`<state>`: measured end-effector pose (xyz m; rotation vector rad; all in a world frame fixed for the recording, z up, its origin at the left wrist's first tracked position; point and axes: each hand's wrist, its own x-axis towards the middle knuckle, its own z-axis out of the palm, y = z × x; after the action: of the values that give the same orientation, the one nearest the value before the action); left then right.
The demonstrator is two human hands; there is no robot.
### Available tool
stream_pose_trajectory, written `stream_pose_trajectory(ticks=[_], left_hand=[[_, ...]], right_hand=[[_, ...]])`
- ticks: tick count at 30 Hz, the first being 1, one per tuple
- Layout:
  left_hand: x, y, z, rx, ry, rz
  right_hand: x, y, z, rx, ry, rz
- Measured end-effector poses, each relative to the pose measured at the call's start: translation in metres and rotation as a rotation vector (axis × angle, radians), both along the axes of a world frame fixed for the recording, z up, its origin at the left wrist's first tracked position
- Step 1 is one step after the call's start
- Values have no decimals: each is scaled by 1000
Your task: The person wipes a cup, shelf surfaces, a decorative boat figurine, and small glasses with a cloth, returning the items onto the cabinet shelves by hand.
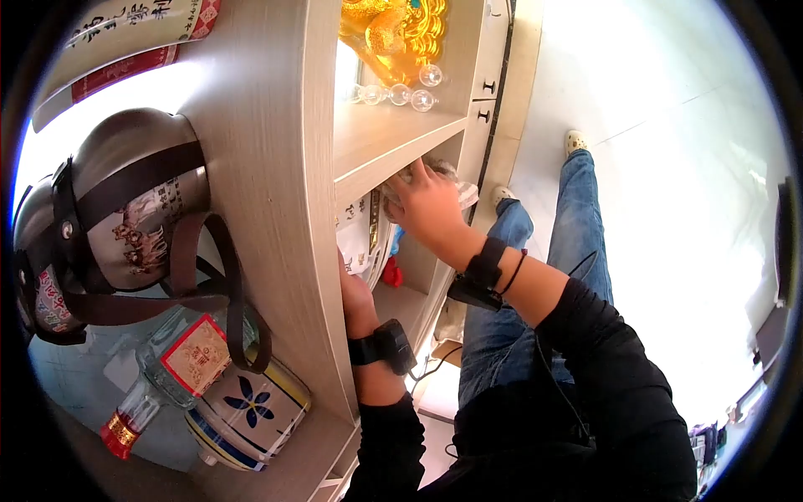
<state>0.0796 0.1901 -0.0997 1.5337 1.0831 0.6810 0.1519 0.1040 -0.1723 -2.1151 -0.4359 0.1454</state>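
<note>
My right hand (429, 207) reaches into a shelf compartment, just below the shelf board (401, 155). Its fingers are bent over a crumpled, light striped cloth (464, 191), and part of the cloth sticks out beyond the hand. My left hand (358, 294) is in the same compartment, lower down and close to the upright panel (309, 209). That panel's edge hides its fingers, so what they touch does not show. Between the hands stands a white package with dark writing (358, 224). A small red object (392, 272) lies behind it.
A golden figurine (389, 38) and clear glass balls (401, 94) occupy the neighbouring compartment. Left of the panel stand a dark metal flask with straps (142, 209), a glass bottle (180, 356) and a patterned ceramic jar (251, 410). Drawers with black knobs (489, 86) face the pale floor.
</note>
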Motion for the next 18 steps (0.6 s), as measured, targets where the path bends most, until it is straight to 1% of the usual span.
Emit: stream_pose_trajectory(ticks=[4,6,10,12,13,15,16,18], left_hand=[[0,1,0,-10,-7,-3],[1,0,0,15,-14,-10],[2,-1,1,27,-8,-13],[2,-2,0,12,-23,13],[1,-1,-1,10,-25,10],[0,1,0,-36,15,42],[0,1,0,-34,17,38],[1,-1,0,-37,-37,25]], right_hand=[[1,9,1,18,-4,-45],[5,13,1,-87,-35,58],[9,13,4,-173,-16,115],[12,9,9,-167,123,163],[13,6,14,-169,122,160],[12,5,27,-159,398,223],[5,13,20,-125,432,195],[0,14,17,-101,406,171]])
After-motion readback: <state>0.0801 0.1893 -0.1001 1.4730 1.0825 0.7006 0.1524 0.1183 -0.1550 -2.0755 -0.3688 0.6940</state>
